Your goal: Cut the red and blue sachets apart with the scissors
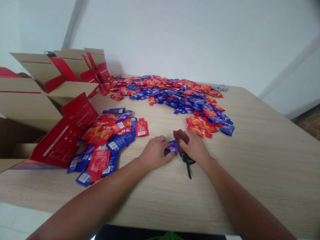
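Lying partly under left hand (155,151), purple sachet (173,146)

Light wood-grain table (250,186), red and blue sachets (172,95), open cartons (27,103)

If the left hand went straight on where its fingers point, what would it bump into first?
The purple sachet, which the left hand touches. Just past it, probably the brown and black handheld tool in the right hand, though depth is unclear.

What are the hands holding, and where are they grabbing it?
The left hand holds a purple packet at its left end; the right hand grips a brown thing by its right side.
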A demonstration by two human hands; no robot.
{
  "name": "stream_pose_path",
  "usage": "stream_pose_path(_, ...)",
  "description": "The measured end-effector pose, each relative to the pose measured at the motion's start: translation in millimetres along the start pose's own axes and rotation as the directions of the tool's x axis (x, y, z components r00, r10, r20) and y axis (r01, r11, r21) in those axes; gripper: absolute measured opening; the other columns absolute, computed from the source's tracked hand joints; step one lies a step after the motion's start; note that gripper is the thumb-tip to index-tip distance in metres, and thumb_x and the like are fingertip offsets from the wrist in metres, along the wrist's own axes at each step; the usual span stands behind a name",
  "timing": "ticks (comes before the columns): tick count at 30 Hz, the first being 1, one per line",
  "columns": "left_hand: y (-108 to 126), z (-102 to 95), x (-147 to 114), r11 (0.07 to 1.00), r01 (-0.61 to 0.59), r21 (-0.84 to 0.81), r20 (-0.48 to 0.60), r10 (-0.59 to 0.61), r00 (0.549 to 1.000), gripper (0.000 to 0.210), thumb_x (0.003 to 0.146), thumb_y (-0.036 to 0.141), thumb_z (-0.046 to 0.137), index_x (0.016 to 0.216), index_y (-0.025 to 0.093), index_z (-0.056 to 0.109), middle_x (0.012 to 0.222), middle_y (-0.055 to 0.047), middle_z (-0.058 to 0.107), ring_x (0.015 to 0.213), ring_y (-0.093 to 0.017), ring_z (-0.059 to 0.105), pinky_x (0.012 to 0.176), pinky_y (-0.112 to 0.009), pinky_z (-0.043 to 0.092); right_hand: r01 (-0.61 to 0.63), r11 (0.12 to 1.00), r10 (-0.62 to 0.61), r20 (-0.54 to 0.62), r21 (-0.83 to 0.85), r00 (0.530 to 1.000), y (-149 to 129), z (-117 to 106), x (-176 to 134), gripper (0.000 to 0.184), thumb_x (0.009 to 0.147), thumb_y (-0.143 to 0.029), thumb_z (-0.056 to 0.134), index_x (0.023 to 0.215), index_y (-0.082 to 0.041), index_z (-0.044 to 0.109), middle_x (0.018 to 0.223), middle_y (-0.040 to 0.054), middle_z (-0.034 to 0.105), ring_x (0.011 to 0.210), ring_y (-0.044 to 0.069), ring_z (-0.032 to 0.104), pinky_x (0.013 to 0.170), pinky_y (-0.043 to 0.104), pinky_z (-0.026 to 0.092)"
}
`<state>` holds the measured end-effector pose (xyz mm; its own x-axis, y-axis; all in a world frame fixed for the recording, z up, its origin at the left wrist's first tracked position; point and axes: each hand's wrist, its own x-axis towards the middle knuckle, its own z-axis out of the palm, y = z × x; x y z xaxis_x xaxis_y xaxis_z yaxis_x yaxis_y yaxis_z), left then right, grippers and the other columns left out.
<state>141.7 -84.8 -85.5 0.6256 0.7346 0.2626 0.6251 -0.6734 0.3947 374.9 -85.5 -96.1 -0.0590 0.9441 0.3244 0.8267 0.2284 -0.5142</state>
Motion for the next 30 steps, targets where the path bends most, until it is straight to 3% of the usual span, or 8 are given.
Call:
stream_pose_path(5,-1,3.1,1,1.0,0.01,-0.019,-0.032,-0.011,0.999,0.016,0.092,0.034,0.071,0.099,0.021,0.077,0.104,-0.009,0.069,0.098,-0.026,0.068,0.09,-0.04,0.054,0.162,0.975,-0.143,-0.128,0.15,0.981,-11,-8,-4,0.026,0.086,-0.02,0.065,0.112,-0.024,0.065,0.115,0.0095,0.07,0.108,0.028,0.065,0.098,0.043,0.051)
stream_pose_path(9,-3,4.8,1,0.999,0.026,-0.027,-0.036,-0.027,0.999,0.015,0.091,0.034,0.072,0.097,0.021,0.077,0.098,-0.009,0.069,0.092,-0.025,0.067,0.085,-0.039,0.055,0.255,0.941,-0.265,0.015,0.223,0.964,-17,-7,-7,0.03,0.087,-0.02,0.065,0.117,-0.025,0.064,0.118,0.0083,0.069,0.109,0.027,0.065,0.098,0.041,0.052)
stream_pose_path(12,-2,4.3,1,0.999,0.028,-0.026,-0.029,-0.029,0.999,0.014,0.091,0.032,0.071,0.098,0.02,0.076,0.099,-0.009,0.068,0.093,-0.024,0.067,0.085,-0.037,0.055,0.209,0.963,-0.229,0.103,0.172,0.968,-12,-1,-5,0.023,0.089,-0.023,0.065,0.112,-0.023,0.066,0.113,0.0075,0.068,0.105,0.026,0.064,0.093,0.039,0.051)
stream_pose_path(20,-2,3.4,1,0.999,0.018,-0.037,-0.032,-0.019,0.999,0.019,0.093,0.035,0.072,0.104,0.021,0.077,0.105,-0.009,0.069,0.098,-0.025,0.068,0.09,-0.039,0.056,0.049,0.999,-0.049,0.028,0.022,0.998,0,2,0,0.01,0.088,-0.024,0.066,0.098,-0.023,0.067,0.097,0.0046,0.066,0.09,0.023,0.063,0.08,0.035,0.047)
stream_pose_path(24,-3,3.2,1,0.999,0.018,-0.03,-0.027,-0.019,0.999,0.018,0.092,0.035,0.072,0.103,0.021,0.077,0.105,-0.009,0.069,0.097,-0.025,0.068,0.09,-0.039,0.056,0.034,0.999,-0.033,-0.039,0.008,0.999,2,-1,-1,0.01,0.088,-0.026,0.065,0.097,-0.024,0.067,0.101,0.007,0.067,0.095,0.026,0.064,0.084,0.037,0.05)
stream_pose_path(30,-2,3.5,1,0.999,0.02,-0.031,-0.026,-0.021,0.999,0.016,0.092,0.034,0.072,0.1,0.021,0.076,0.103,-0.009,0.069,0.096,-0.025,0.068,0.088,-0.037,0.055,0.146,0.972,-0.116,-0.166,0.184,0.979,-11,-7,-4,0.026,0.089,-0.021,0.064,0.115,-0.024,0.068,0.118,0.0096,0.07,0.113,0.029,0.065,0.103,0.044,0.051)
